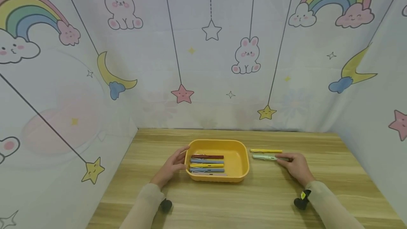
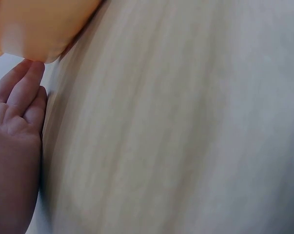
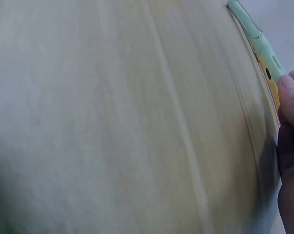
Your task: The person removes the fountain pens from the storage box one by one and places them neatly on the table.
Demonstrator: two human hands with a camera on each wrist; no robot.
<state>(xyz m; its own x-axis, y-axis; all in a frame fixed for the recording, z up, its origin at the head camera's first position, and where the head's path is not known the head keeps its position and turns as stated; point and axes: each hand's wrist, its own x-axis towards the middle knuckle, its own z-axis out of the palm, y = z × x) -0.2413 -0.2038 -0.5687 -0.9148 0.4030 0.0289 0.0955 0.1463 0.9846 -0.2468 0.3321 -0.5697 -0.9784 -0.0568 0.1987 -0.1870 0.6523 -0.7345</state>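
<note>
My right fingers (image 3: 292, 100) pinched a pale-green pen (image 1: 264, 157), my outstretched left fingers (image 2: 27, 90) touched an orange tray (image 1: 236, 160), five pens (image 1: 201, 165) lay inside

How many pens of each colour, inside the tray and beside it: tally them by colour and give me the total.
Dark red pen: 1
Blue pens: 2
Yellow pens: 2
Pale greyish pen: 1
Light green pen: 1
Total: 7
</note>
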